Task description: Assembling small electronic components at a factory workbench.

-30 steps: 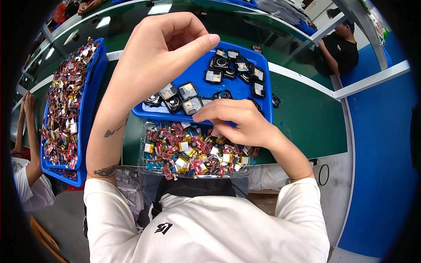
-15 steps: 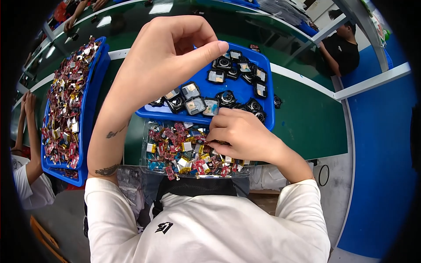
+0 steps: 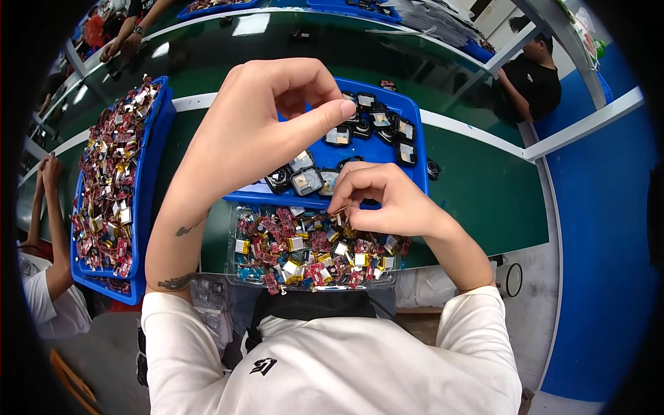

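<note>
My left hand [image 3: 273, 114] is raised over the blue tray [image 3: 423, 169] of black smartwatch cases [image 3: 338, 135]. Its fingers curl in and the thumb lies close to their tips; anything between them is hidden. Lower and to the right, my right hand [image 3: 394, 203] pinches a small reddish circuit board [image 3: 342, 209], seen edge-on, between thumb and fingers. It hovers just above a clear plastic tray [image 3: 242, 280], heaped with red circuit boards and small silver-and-yellow batteries [image 3: 319, 242]. This tray sits against the near side of the blue one, in front of my body.
To the left, a long blue bin [image 3: 142, 242] is piled with similar boards. A loose watch case [image 3: 433, 169] lies right of the blue tray on the green table [image 3: 484, 207]. White rails [image 3: 477, 135] cross behind. Other people sit at left and far right.
My right hand has risen slightly off the pile with a small circuit board pinched in it. My left hand stays curled above the blue tray; the whole view has shifted a little.
</note>
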The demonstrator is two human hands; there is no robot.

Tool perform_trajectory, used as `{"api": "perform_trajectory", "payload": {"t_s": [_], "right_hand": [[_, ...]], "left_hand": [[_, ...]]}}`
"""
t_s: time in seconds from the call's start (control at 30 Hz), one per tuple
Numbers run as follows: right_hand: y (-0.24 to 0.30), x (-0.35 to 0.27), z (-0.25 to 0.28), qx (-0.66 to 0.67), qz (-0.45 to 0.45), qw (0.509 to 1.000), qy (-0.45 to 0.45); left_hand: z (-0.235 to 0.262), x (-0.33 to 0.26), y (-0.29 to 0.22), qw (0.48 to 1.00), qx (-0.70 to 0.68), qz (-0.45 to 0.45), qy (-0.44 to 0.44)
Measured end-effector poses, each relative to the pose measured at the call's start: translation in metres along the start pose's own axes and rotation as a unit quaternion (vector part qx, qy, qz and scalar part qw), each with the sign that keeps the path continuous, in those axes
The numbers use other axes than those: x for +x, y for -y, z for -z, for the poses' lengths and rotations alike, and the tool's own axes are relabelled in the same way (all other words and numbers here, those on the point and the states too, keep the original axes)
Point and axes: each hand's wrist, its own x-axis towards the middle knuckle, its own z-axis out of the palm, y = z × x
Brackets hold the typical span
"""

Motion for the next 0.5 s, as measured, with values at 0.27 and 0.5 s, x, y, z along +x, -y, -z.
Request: {"api": "perform_trajectory", "payload": {"t_s": [0.27, 0.5], "right_hand": [[-0.004, 0.001, 0.0, 0.093, 0.005, 0.995, -0.021], [0.017, 0.012, 0.01, -0.002, 0.146, 0.979, -0.14]], "left_hand": [[0.0, 0.002, 0.0, 1.0, -0.007, 0.007, 0.0], [0.003, 0.0, -0.007, 0.999, -0.028, -0.001, 0.029]]}}
